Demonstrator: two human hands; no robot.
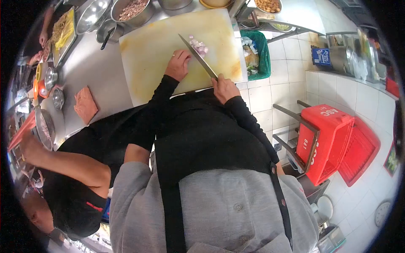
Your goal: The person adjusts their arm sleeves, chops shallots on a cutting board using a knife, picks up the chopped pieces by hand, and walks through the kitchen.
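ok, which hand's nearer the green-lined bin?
Right. The right hand, holding the knife, is just left of the bin, closer to the wearer; the left hand is farther left, over the cutting board.

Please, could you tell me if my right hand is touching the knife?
Touching. The head view shows the right hand closed around the handle end of the knife, with the blade extending from the fingers.
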